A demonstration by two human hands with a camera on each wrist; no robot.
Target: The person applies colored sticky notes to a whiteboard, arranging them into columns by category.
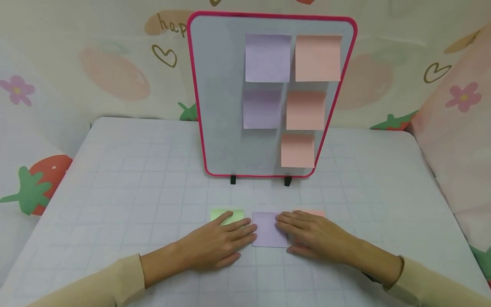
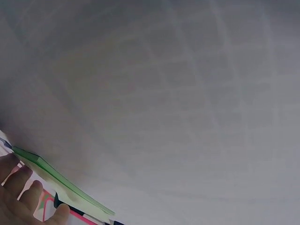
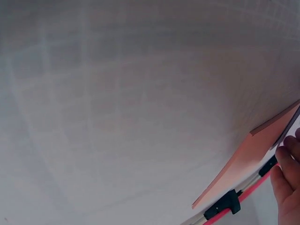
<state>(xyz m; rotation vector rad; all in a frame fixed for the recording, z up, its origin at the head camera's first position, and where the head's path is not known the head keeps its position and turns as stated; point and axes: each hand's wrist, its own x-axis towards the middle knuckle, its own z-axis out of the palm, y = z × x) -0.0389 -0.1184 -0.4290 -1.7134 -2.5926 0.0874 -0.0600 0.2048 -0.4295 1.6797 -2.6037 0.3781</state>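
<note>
Three sticky-note pads lie in a row near the table's front: a green pad (image 1: pixel 227 215), a purple pad (image 1: pixel 267 230) and a pink pad (image 1: pixel 310 212). My left hand (image 1: pixel 220 243) lies flat across the green pad, its fingertips touching the purple pad's left edge. My right hand (image 1: pixel 312 236) lies flat over the pink pad, fingertips on the purple pad's right side. Behind them stands a pink-framed whiteboard (image 1: pixel 218 106) with two purple notes (image 1: pixel 267 58) and three pink notes (image 1: pixel 317 58) stuck on it. The wrist views show the green pad (image 2: pixel 61 183) and the pink pad (image 3: pixel 243 161) edge-on beside my fingers.
The table (image 1: pixel 134 179) has a pale grid-patterned cover. A printed cloth with strawberries and flowers hangs behind and at both sides. The board rests on two small black feet (image 1: pixel 232 179).
</note>
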